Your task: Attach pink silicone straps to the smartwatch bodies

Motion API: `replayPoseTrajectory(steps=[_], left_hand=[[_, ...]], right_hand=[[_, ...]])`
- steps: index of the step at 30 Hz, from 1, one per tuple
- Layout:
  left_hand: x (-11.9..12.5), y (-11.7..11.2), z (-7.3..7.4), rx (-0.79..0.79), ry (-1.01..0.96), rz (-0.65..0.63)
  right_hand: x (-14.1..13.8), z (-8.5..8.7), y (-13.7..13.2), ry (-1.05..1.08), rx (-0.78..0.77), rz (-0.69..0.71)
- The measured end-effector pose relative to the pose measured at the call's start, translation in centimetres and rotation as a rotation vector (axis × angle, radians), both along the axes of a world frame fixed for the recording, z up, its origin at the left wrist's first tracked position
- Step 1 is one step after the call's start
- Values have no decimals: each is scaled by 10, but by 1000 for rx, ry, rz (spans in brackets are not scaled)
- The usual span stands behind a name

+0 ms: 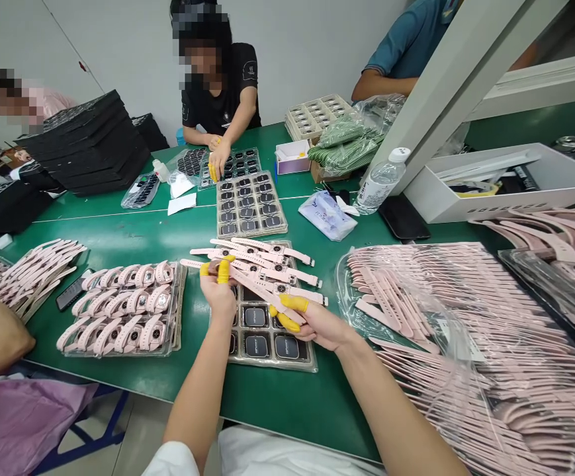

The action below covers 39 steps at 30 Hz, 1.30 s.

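Observation:
My left hand (219, 284), with yellow finger cots, pinches one end of a pink watch strap (252, 284), where a small watch case seems to sit, mostly covered by the fingers. Yellow cots also cover fingertips of my right hand (304, 320), which is closed on the strap's other end. The strap slants down to the right between both hands. Just behind it, several pink-strapped watches (280, 268) lie side by side across a clear plastic tray (311, 363). Square dark watch cases (256, 317) sit in this tray's compartments.
Piles of pink straps (426, 264) spread at right; a tray of looped watches (123, 311) stands left. Ahead are another tray of cases (252, 205), a water bottle (384, 180) and a white box (510, 192). A co-worker (222, 92) handles a tray opposite; another person's arm shows at left.

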<state>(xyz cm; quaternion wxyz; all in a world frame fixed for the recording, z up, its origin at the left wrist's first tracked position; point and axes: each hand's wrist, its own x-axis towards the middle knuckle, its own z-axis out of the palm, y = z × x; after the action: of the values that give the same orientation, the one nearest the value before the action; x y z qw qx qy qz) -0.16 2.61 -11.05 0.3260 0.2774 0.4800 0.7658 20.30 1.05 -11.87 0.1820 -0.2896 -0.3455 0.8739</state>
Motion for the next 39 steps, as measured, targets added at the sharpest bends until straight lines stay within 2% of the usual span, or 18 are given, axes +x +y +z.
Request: replayPoseTrajectory(steps=[2, 4, 6, 8, 11, 13, 18, 22, 30, 35, 39], left_hand=[[-7, 4, 2, -25, -71, 42], [-6, 5, 0, -97, -105, -33], [3, 2, -5, -186, -95, -195], [15, -3, -13, -263, -27, -390], [29, -11, -22, -299, 141, -621], [32, -14, -26, -270, 278, -691], [26, -15, -27, -17, 733, -596], [22, -16, -27, 81, 926, -644], [19, -17, -25, 94, 1010, -661], [18, -17, -25, 82, 1017, -669], [18, -18, -22, 77, 1004, -677]], right_hand=[[0, 3, 0, -28, 19, -67], [0, 5, 1, -17, 50, -193], [-1, 8, 3, 6, 81, -339], [-2, 10, 3, 11, 99, -429], [-5, 11, 2, 17, 118, -470], [-8, 9, 0, 26, 132, -458], [-12, 4, -3, -19, 183, -395], [-12, 2, -3, -59, 189, -336], [-16, 1, -3, -50, 188, -401], [-16, 0, -3, -63, 225, -366], [-17, 1, -3, -72, 194, -457]])
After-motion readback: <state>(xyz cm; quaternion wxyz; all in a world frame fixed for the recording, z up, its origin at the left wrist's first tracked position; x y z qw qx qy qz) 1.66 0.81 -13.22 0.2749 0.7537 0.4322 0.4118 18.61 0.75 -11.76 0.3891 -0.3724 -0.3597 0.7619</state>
